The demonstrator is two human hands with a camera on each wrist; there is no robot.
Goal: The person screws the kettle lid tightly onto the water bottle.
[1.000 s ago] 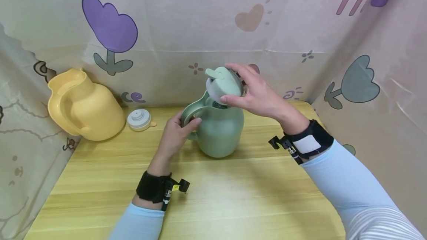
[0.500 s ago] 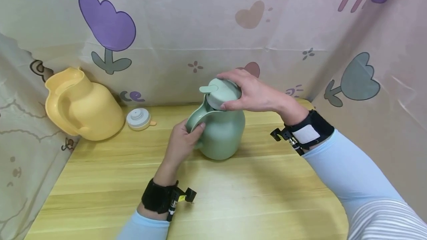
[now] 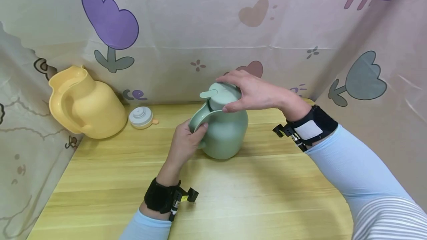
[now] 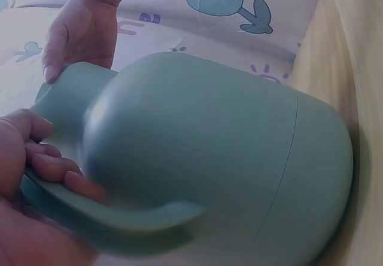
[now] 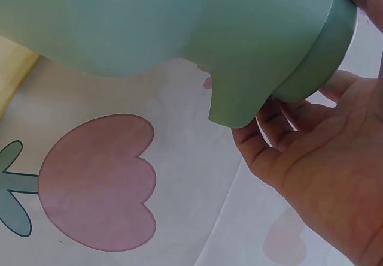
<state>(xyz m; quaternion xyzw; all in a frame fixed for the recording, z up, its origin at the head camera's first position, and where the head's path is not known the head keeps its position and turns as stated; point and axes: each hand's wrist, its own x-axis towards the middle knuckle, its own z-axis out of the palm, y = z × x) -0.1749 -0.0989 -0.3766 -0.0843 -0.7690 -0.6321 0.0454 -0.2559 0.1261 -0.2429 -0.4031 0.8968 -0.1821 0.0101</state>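
A green thermos jug point(image 3: 225, 136) stands upright on the wooden table. My left hand point(image 3: 186, 140) grips its handle point(image 4: 119, 218), fingers curled round the upper part, with the thumb lying on top. At the jug's mouth sits a round green lid point(image 3: 224, 95) with a small tab pointing left. My right hand point(image 3: 255, 93) holds this lid by its sides, thumb in front and fingers behind. In the right wrist view the lid's rim point(image 5: 323, 56) shows above the jug's neck, and several fingertips touch near the spout point(image 5: 233, 101).
A yellow jug point(image 3: 96, 106) without a lid stands at the back left. Beside it a grey and yellow lid point(image 3: 141, 117) lies upside down on the table point(image 3: 100, 188). A patterned cloth point(image 3: 186, 21) hangs behind and along both sides.
The right hand has lowered the green lid from a tilt above the jug down into its mouth, where it now sits level. The left hand has stayed on the handle.
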